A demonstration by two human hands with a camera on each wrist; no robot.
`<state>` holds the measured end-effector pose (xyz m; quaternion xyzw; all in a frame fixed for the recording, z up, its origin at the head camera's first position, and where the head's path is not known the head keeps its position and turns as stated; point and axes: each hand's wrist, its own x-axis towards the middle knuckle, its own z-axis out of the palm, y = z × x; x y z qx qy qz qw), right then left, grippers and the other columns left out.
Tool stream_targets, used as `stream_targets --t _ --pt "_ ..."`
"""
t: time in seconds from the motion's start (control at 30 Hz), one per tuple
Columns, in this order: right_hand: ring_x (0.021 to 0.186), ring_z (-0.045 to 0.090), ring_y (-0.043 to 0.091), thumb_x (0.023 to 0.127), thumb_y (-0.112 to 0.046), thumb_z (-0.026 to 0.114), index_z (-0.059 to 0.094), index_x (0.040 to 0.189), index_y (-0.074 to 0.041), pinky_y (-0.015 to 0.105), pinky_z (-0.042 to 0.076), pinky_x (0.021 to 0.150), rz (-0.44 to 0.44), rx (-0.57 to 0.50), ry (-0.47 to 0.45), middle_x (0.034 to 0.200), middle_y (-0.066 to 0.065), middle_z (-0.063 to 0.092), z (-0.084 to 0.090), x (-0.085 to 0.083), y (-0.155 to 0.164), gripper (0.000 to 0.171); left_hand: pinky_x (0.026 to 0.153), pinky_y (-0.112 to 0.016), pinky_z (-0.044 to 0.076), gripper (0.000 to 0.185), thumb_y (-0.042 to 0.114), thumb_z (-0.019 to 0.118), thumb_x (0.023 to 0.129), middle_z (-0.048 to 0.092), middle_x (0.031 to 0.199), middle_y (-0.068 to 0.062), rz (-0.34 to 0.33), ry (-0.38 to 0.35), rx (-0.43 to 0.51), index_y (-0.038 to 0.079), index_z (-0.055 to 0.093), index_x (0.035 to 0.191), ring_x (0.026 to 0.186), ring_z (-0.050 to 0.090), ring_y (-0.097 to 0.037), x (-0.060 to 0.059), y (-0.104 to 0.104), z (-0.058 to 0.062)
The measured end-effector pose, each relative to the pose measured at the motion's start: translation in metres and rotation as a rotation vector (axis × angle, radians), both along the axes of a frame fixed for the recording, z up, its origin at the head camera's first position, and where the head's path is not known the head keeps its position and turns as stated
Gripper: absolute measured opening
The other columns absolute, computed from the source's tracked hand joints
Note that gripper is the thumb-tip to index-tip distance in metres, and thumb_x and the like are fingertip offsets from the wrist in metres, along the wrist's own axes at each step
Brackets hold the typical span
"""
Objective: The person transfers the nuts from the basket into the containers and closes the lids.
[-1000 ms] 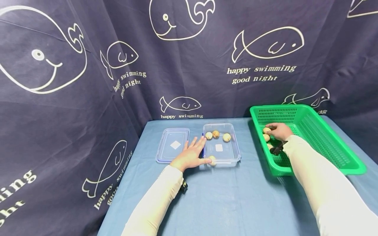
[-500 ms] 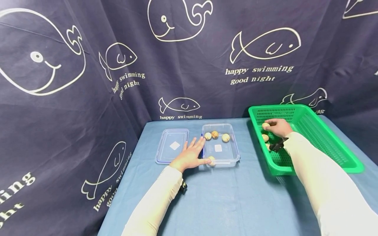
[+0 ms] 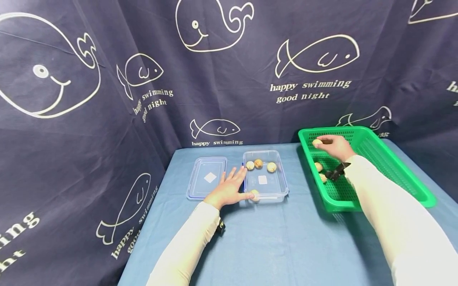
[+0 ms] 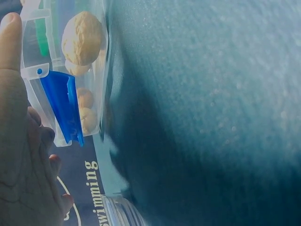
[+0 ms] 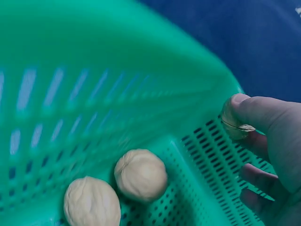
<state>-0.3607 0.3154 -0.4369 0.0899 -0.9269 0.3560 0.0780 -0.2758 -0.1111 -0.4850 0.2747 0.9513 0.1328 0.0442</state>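
Specifically, the right hand (image 3: pixel 336 147) pinched 1 walnut (image 5: pixel 231 120) between the thumb and 1 finger, the pair opened to the width of the shell. 2 further fingers (image 5: pixel 261 180) stood part-bent below the pinch, off the shell. The pinched nut was located at the fingertips, over the far left part of the green basket (image 3: pixel 343 205); whether it touched the basket wall could not be told. On the person's side of the pinching fingers, 2 loose walnuts (image 5: pixel 141 175) lay near each other inside the basket, beside its left wall.

The left hand (image 3: pixel 229 191) had its fingers extended and spread, with a wide gap between thumb and index finger. The thumb pointed at the near left corner of the clear container (image 3: pixel 272 186); the other fingertips were at its left side. Actual contact could not be confirmed. A blue latch (image 4: pixel 63 106) was positioned between this thumb and the remaining fingers. Inside the container, 1 corner walnut (image 3: pixel 255 195) lay just beyond the thumb tip, and 3 far walnuts (image 3: pixel 271 167) lay beyond the other fingertips. Left of these fingers, a transparent lid (image 3: pixel 198 187) lay flat on the blue cloth (image 3: pixel 272 242).
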Motion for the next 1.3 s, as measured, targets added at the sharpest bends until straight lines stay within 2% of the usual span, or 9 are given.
stream_targets --t 0.13,0.2,0.4,0.67,0.73,0.87,0.97,1.17,1.3 --pt "0.113 0.063 0.039 0.097 -0.034 0.069 0.062 0.134 0.003 0.040 0.048 0.089 -0.016 -0.024 -0.023 0.127 0.028 0.065 0.008 0.001 -0.005 0.052 0.120 -0.064 0.007 0.103 0.070 0.057 0.090 0.011 0.170 -0.006 0.003 0.001 -0.008 0.011 0.015 0.163 0.155 0.009 -0.036 0.000 0.000 -0.001" --pt "0.116 0.061 0.040 0.097 -0.037 0.068 0.062 0.135 0.002 0.041 0.047 0.091 -0.019 -0.034 -0.031 0.129 0.027 0.064 0.009 0.001 -0.007 0.055 0.120 -0.064 0.007 0.104 0.072 0.056 0.090 0.011 0.170 -0.005 0.001 0.003 -0.011 0.012 0.014 0.164 0.155 0.009 -0.036 0.000 -0.001 -0.001" --pt "0.111 0.063 0.026 0.096 -0.043 0.069 0.063 0.135 -0.002 0.030 0.048 0.087 -0.034 -0.064 -0.032 0.129 0.023 0.066 0.012 0.002 -0.014 0.057 0.120 -0.065 0.007 0.104 0.073 0.054 0.090 0.010 0.170 -0.005 0.001 0.000 -0.013 0.012 0.014 0.164 0.155 0.009 -0.036 -0.001 -0.001 -0.003" --pt "0.117 0.060 0.033 0.096 -0.045 0.068 0.062 0.137 -0.004 0.043 0.046 0.095 -0.033 -0.111 -0.047 0.131 0.023 0.064 0.024 0.008 -0.026 0.059 0.120 -0.065 0.007 0.105 0.072 0.056 0.089 0.011 0.170 -0.006 -0.001 -0.002 -0.015 0.011 0.015 0.163 0.155 0.009 -0.036 -0.002 0.000 -0.002" --pt "0.113 0.062 0.026 0.095 -0.046 0.069 0.063 0.136 -0.005 0.038 0.047 0.093 -0.042 -0.115 -0.038 0.130 0.022 0.066 0.025 0.008 -0.029 0.059 0.119 -0.065 0.007 0.104 0.072 0.056 0.090 0.011 0.170 -0.006 -0.003 -0.002 -0.017 0.011 0.015 0.163 0.155 0.009 -0.037 -0.002 0.000 -0.001" --pt "0.097 0.061 0.003 0.094 -0.044 0.071 0.066 0.133 -0.005 0.024 0.047 0.085 -0.047 -0.139 -0.013 0.126 0.020 0.068 0.027 0.009 -0.037 0.056 0.119 -0.065 0.007 0.105 0.073 0.055 0.090 0.011 0.170 -0.006 -0.005 -0.002 -0.023 0.011 0.014 0.163 0.155 0.009 -0.037 -0.001 -0.001 -0.001" --pt "0.090 0.058 -0.007 0.093 -0.042 0.072 0.067 0.131 -0.006 0.021 0.047 0.081 -0.037 -0.164 -0.005 0.123 0.019 0.070 0.029 0.010 -0.045 0.053 0.120 -0.065 0.007 0.105 0.074 0.053 0.090 0.010 0.170 -0.005 -0.009 0.002 -0.026 0.011 0.014 0.163 0.155 0.009 -0.036 -0.001 -0.002 -0.001" --pt "0.089 0.059 -0.004 0.093 -0.043 0.073 0.068 0.130 -0.006 0.022 0.048 0.081 -0.016 -0.197 -0.012 0.121 0.018 0.070 0.030 0.008 -0.062 0.053 0.119 -0.066 0.009 0.104 0.072 0.055 0.090 0.011 0.170 -0.006 -0.011 0.015 -0.027 0.010 0.014 0.163 0.155 0.011 -0.037 -0.001 -0.001 -0.002" --pt "0.090 0.060 -0.002 0.093 -0.038 0.074 0.067 0.130 -0.002 0.021 0.047 0.080 0.002 -0.221 -0.006 0.120 0.020 0.070 0.029 0.007 -0.072 0.052 0.119 -0.066 0.008 0.104 0.072 0.055 0.090 0.011 0.170 -0.007 -0.008 0.005 -0.019 0.010 0.014 0.163 0.155 0.010 -0.037 -0.001 0.000 0.000"
